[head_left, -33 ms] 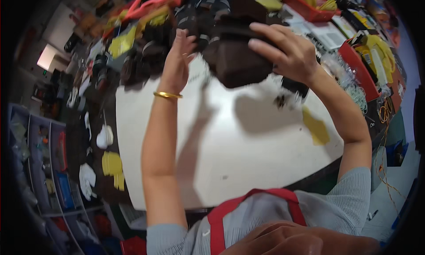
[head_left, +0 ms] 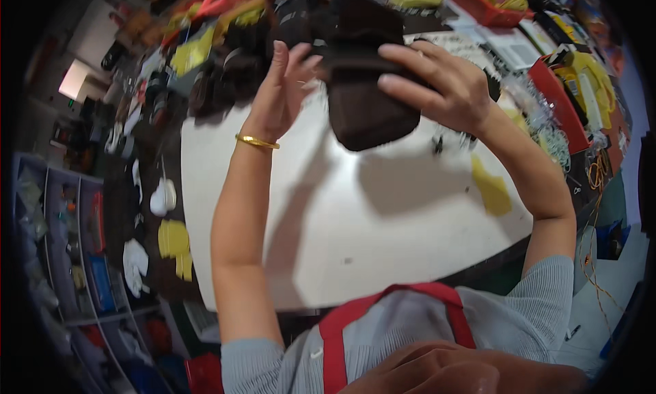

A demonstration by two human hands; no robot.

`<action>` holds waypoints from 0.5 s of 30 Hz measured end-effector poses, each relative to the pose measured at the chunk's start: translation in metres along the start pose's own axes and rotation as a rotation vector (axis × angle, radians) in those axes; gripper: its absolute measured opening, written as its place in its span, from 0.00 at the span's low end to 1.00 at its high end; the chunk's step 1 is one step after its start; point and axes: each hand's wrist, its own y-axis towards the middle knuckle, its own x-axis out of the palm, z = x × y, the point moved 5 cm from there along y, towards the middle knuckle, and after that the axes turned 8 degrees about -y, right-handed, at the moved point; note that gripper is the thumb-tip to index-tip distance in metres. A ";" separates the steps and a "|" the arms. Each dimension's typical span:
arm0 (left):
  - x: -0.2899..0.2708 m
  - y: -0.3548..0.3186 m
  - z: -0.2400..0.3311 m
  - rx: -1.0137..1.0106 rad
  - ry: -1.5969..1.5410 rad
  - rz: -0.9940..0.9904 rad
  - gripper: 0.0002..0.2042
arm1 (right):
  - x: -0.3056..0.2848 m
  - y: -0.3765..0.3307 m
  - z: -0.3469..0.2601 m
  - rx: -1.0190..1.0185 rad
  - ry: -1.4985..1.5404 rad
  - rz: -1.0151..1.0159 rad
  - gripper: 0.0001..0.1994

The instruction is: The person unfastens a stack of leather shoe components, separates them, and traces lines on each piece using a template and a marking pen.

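Observation:
A dark brown folded cloth bundle is held up over the white board at the far middle. My right hand grips it from the right, fingers across its front and the thumb hidden. Beside its left edge is my left hand, open, thumb up and fingers spread and slightly blurred. Whether those fingertips touch the cloth I cannot tell. A gold bangle circles my left wrist. Behind the bundle, more dark cloth bundles stand in a row, some with pale bands. The bundle's shadow falls on the board.
A yellow cloth piece lies on the board's right side. Beyond it stand a red box and a heap of clear plastic bags. At far right is a red tray. Yellow and white pieces lie left, above a purple shelf unit.
The dark bundle has come slightly nearer and shows more upright. My left hand has shifted a little right, its fingers closer to the bundle. My right hand keeps its grip.

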 end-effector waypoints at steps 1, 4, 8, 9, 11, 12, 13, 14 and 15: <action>0.032 -0.036 -0.006 -0.200 -0.101 -0.094 0.52 | -0.007 0.001 -0.022 -0.059 0.027 0.026 0.30; 0.012 -0.125 -0.083 -0.304 0.019 -0.105 0.56 | -0.032 0.006 -0.082 -0.138 0.332 0.059 0.26; 0.051 -0.219 -0.117 -0.641 -0.468 -0.169 0.63 | -0.060 -0.021 -0.159 -0.247 0.610 0.012 0.26; 0.054 -0.238 -0.126 -0.686 -0.466 -0.332 0.64 | -0.070 -0.027 -0.172 -0.283 0.694 -0.016 0.25; 0.063 -0.270 -0.143 -0.753 -0.730 -0.394 0.60 | -0.083 -0.036 -0.188 -0.262 0.674 -0.009 0.27; 0.057 -0.283 -0.153 -0.822 -0.596 -0.268 0.57 | -0.086 -0.040 -0.190 -0.246 0.634 -0.068 0.27; 0.049 -0.293 -0.156 -0.882 -0.458 -0.142 0.54 | -0.088 -0.041 -0.192 -0.233 0.595 -0.124 0.28; 0.057 -0.294 -0.148 -0.919 -0.633 -0.182 0.46 | -0.094 -0.043 -0.194 -0.225 0.582 -0.161 0.32; 0.055 -0.300 -0.151 -0.932 -0.639 -0.177 0.46 | -0.100 -0.045 -0.198 -0.213 0.591 -0.166 0.32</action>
